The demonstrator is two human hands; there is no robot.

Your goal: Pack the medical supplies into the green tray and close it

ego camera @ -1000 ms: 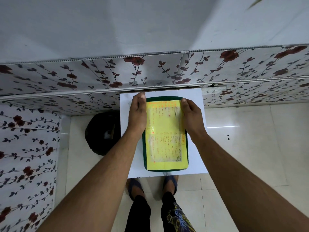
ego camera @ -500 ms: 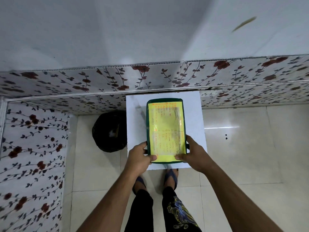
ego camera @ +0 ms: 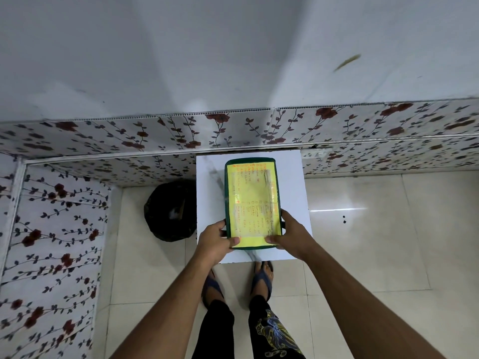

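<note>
Green tray (ego camera: 226, 193), lidded, near end between left hand (ego camera: 215, 240) and right hand (ego camera: 291, 235).

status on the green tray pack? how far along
Done, apparently: the green tray sits on the white table with its yellow-labelled lid on; no loose supplies visible. In hand: left hand and right hand grip its near corners. Left: confirming it's latched, which can't be seen.

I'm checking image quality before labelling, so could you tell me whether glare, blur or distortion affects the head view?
Head view: a bright glare streak lies on the floor tiles; the lid has a sheen, its writing too blurred to read; the wide-angle lens bends the wall panels; both hands look sharp.
</note>
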